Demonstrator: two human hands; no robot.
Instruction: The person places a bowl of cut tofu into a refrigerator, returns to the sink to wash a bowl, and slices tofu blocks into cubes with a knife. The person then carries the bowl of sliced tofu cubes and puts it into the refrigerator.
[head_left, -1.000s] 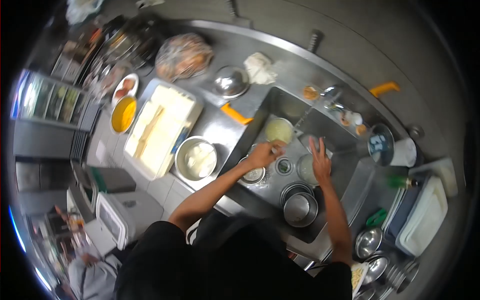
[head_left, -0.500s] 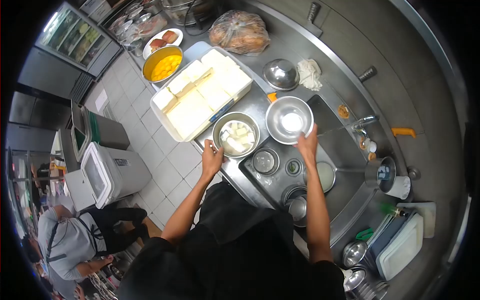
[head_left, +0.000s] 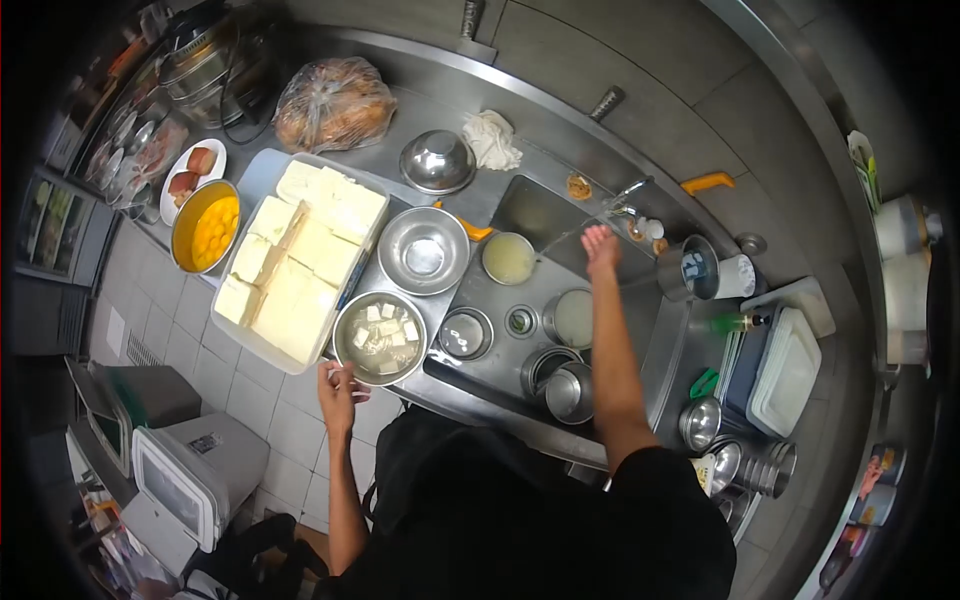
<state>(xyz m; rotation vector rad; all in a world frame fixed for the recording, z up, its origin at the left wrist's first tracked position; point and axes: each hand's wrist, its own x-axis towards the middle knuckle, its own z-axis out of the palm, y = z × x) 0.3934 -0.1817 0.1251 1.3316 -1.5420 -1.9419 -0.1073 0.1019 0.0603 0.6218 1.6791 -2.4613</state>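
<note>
Steel counter (head_left: pixel 415 108), bowl (head_left: pixel 378 381) of white cubes (head_left: pixel 389 328)

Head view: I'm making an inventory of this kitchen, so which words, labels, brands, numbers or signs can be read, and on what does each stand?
No text can be read.
Dark label on the grey bin: too small to read.
Blue strip on the tub of white blocks: too blurred and narrow to read.
Coloured containers on the right-hand shelf: any print is too small and blurred.
</note>
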